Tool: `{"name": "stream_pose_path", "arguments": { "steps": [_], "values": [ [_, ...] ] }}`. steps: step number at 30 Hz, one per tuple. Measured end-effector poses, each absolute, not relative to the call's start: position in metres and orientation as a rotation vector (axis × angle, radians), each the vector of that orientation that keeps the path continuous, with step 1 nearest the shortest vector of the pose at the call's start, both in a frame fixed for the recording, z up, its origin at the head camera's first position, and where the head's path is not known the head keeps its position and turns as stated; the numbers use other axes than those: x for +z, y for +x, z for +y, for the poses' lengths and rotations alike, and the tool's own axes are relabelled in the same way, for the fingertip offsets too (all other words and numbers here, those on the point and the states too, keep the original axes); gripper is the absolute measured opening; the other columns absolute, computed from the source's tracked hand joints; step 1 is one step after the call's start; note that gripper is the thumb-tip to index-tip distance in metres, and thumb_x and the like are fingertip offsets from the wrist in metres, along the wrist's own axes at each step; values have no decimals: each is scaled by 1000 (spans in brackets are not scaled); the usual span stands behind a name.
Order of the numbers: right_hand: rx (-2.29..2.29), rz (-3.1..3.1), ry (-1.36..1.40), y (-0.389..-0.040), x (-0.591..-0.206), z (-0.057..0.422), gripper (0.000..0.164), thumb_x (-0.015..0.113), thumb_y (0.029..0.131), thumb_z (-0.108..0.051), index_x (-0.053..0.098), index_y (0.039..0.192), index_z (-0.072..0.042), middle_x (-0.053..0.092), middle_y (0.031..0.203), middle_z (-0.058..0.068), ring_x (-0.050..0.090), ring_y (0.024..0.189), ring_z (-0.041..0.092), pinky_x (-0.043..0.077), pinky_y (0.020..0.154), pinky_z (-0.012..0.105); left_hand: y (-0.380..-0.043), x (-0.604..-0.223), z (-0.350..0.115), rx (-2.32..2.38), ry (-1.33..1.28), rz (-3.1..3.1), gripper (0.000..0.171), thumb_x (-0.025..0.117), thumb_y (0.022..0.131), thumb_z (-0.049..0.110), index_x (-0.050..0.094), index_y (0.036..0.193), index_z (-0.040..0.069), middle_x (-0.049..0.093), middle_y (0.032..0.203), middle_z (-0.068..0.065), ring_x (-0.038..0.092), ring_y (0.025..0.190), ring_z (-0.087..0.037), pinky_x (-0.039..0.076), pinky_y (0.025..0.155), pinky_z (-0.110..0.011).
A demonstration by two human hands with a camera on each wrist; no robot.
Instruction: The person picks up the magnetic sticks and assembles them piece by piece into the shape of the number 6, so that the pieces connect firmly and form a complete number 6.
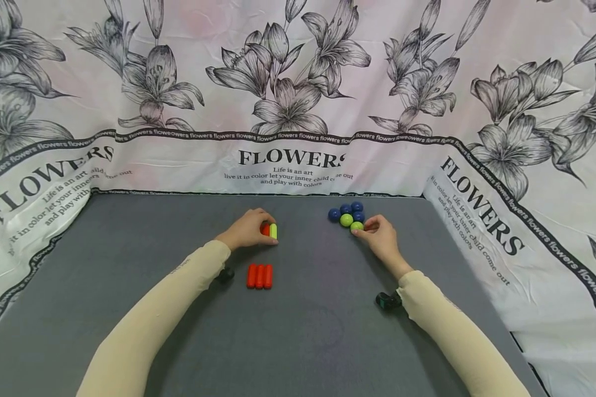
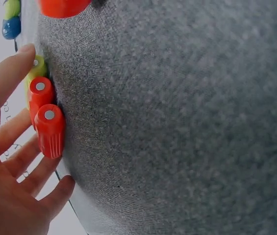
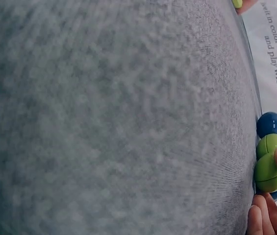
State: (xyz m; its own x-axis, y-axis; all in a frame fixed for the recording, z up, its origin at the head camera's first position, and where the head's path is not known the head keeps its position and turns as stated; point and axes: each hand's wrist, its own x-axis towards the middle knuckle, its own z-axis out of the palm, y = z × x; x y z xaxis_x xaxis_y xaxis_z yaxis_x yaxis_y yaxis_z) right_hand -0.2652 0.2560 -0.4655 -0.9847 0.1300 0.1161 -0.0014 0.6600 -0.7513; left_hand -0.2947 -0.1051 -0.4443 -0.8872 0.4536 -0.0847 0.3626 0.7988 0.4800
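Presently, my left hand (image 1: 247, 229) pinched the yellow-green rod (image 1: 273, 231) beside red rods (image 2: 50, 129) on the counter (image 1: 308, 331), my right hand (image 1: 383, 238) the front green ball (image 1: 356, 226), where uneven thumb pressure risked scattering adjacent blue balls (image 1: 346, 209).

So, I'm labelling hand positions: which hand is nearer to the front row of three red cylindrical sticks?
Left. The left hand is just beyond that row; the right hand is farther away, off to the right, touching a glossy yellow-green ball.
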Motion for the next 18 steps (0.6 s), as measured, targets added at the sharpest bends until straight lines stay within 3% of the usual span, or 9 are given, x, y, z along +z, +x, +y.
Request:
{"name": "stream_pose_path", "arguments": {
  "steps": [11,15,18],
  "values": [
    [1266,-2684,-119,-262,-465,256,36,79,85,-23,56,103,-3,67,104,18,68,92,27,49,70,19,-293,-444,-98,714,712,2812,56,83,79,39,67,123,9,58,133,-13,48,123,-30,47,103,-42],
    [1282,-2683,-115,-259,-465,258,37,79,85,-22,57,106,-2,67,106,18,66,88,20,49,69,16,-289,-441,-93,753,757,2819,56,84,78,41,68,124,14,57,131,-11,45,120,-29,40,103,-47],
    [1295,-2688,-107,-256,-465,260,39,80,85,-23,58,109,-2,67,108,18,63,83,11,49,68,14,-286,-437,-89,812,838,2807,55,85,77,39,68,124,15,62,123,-8,50,112,-26,42,97,-44]
  ]
}}
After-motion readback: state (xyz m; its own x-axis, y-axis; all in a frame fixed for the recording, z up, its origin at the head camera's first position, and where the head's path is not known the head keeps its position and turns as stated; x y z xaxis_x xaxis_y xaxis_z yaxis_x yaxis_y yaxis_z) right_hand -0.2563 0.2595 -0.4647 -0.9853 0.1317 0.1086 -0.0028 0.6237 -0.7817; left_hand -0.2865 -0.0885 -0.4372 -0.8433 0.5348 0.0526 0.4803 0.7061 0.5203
